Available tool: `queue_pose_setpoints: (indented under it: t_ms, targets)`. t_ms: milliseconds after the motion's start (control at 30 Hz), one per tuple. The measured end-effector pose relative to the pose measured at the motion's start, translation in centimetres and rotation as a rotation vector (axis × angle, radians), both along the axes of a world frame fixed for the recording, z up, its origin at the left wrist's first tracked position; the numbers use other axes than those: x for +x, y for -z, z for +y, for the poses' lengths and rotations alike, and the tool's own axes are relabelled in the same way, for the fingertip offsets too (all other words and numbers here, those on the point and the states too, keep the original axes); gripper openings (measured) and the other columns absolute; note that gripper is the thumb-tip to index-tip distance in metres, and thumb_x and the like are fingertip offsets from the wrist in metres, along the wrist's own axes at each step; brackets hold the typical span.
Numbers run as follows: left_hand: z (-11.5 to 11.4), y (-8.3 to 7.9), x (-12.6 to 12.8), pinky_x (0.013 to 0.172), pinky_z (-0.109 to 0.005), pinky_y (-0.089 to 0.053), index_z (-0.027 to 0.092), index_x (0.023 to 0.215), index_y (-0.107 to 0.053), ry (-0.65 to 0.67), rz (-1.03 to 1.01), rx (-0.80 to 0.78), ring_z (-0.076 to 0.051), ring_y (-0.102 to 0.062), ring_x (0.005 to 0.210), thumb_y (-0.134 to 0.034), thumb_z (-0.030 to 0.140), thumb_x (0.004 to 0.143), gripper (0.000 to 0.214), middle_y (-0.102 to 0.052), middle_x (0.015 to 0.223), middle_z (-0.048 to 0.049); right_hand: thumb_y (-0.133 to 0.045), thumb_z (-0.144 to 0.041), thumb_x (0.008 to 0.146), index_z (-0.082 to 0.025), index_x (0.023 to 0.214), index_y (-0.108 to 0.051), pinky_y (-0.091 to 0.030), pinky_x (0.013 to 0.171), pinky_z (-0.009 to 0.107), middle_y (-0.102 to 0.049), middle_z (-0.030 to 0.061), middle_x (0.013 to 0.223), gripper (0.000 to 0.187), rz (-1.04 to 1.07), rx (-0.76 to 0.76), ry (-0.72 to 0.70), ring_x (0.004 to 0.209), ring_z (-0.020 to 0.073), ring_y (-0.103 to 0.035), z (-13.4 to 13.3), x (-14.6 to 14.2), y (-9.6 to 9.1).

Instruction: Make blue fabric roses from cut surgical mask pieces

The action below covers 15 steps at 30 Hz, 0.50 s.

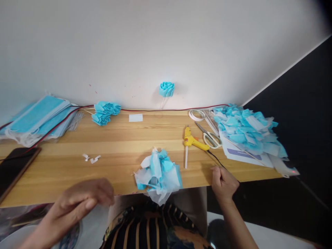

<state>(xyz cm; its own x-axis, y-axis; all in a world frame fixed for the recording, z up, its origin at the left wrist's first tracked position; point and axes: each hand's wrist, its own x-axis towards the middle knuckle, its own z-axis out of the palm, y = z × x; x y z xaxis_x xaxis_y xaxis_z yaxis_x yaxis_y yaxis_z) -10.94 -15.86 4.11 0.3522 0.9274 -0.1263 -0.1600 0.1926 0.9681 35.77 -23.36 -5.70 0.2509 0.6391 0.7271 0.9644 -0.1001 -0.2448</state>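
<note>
A loose heap of blue and white fabric pieces (160,173), cut like mask material, lies at the table's front edge between my hands. To its left, my left hand (86,199) hovers over the edge, slightly blurred, fingers loosely bent and thumb apart, with nothing visible in it. My right hand (224,183) rests as a closed fist at the front edge, beside the black cord of a yellow glue gun (192,140). A white glue stick (186,157) points from the gun toward me. Scissors (211,138) with white handles lie just behind it.
Blue face masks (38,116) are stacked at the left, behind a dark phone (17,169). Blue fabric flowers (105,112) lie at the back; another flower (166,89) leans on the wall. A tape roll (197,115) and a large fabric pile (249,128) are at the right.
</note>
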Motion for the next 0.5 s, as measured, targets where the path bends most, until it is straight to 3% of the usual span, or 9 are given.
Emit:
queue_pose_setpoints:
  t_ms: [33, 100, 200, 267, 333, 400, 500]
  targets:
    - [1.5, -1.2, 0.9, 0.071, -0.051, -0.056, 0.035, 0.065, -0.081, 0.087, 0.179, 0.133, -0.038, -0.07, 0.075, -0.079, 0.034, 0.061, 0.004, -0.076, 0.072, -0.0029, -0.051, -0.03, 0.099, -0.019, 0.062, -0.066, -0.04, 0.054, 0.025, -0.066, 0.0018, 0.053, 0.04, -0.004, 0.001, -0.002, 0.049, 0.0132, -0.058, 0.1, 0.0, 0.0]
    - [4.8, -3.3, 3.4, 0.085, -0.05, -0.056, 0.029, 0.068, -0.082, 0.066, 0.347, 0.28, -0.036, -0.07, 0.083, -0.081, 0.044, 0.062, 0.016, -0.077, 0.078, -0.0068, -0.052, -0.029, 0.098, -0.019, 0.061, -0.063, -0.039, 0.053, 0.025, -0.063, 0.0009, 0.051, 0.04, -0.016, 0.011, -0.014, 0.048, 0.0124, -0.055, 0.2, 0.1, 0.2]
    - [10.8, -4.4, 8.1, 0.094, -0.043, -0.055, 0.023, 0.075, -0.08, 0.094, 0.396, 0.431, -0.029, -0.069, 0.09, -0.076, 0.05, 0.074, 0.027, -0.078, 0.086, -0.0062, -0.052, -0.03, 0.098, -0.019, 0.057, -0.06, -0.038, 0.052, 0.025, -0.059, 0.0002, 0.049, 0.043, 0.007, 0.013, -0.02, 0.047, 0.0119, -0.053, 0.2, 0.0, 0.2]
    - [15.0, -3.9, 11.2, 0.092, -0.04, -0.054, 0.021, 0.081, -0.079, 0.077, 0.439, 0.522, -0.025, -0.069, 0.089, -0.072, 0.05, 0.08, 0.03, -0.078, 0.088, -0.0062, -0.053, -0.034, 0.098, -0.019, 0.059, -0.063, -0.039, 0.051, 0.025, -0.059, -0.0002, 0.049, 0.043, 0.066, -0.021, -0.03, 0.046, 0.0122, -0.053, 0.0, -0.3, -0.4]
    - [18.8, -2.8, 14.0, 0.083, -0.036, -0.055, 0.018, 0.089, -0.079, 0.046, 0.405, 0.495, -0.021, -0.068, 0.08, -0.072, 0.047, 0.08, 0.031, -0.078, 0.088, -0.0084, -0.055, -0.036, 0.098, -0.019, 0.068, -0.07, -0.042, 0.052, 0.025, -0.063, -0.0003, 0.053, 0.038, 0.165, -0.052, -0.052, 0.047, 0.0128, -0.057, -0.3, -0.5, -1.9]
    - [21.9, -1.7, 16.3, 0.076, -0.035, -0.055, 0.015, 0.093, -0.078, -0.021, 0.375, 0.424, -0.017, -0.064, 0.071, -0.072, 0.042, 0.078, 0.032, -0.076, 0.088, -0.0093, -0.056, -0.036, 0.098, -0.018, 0.08, -0.076, -0.048, 0.056, 0.024, -0.069, 0.0004, 0.059, 0.033, 0.277, -0.051, -0.081, 0.053, 0.014, -0.064, -0.1, -0.6, -4.3]
    - [24.9, -0.6, 18.9, 0.069, -0.03, -0.051, 0.013, 0.107, -0.075, -0.107, 0.329, 0.409, -0.015, -0.061, 0.07, -0.073, 0.035, 0.076, 0.038, -0.072, 0.09, -0.0081, -0.055, -0.04, 0.098, -0.02, 0.078, -0.077, -0.05, 0.057, 0.024, -0.071, 0.0014, 0.063, 0.036, 0.329, -0.11, -0.202, 0.058, 0.0156, -0.068, 2.3, -0.5, -8.8]
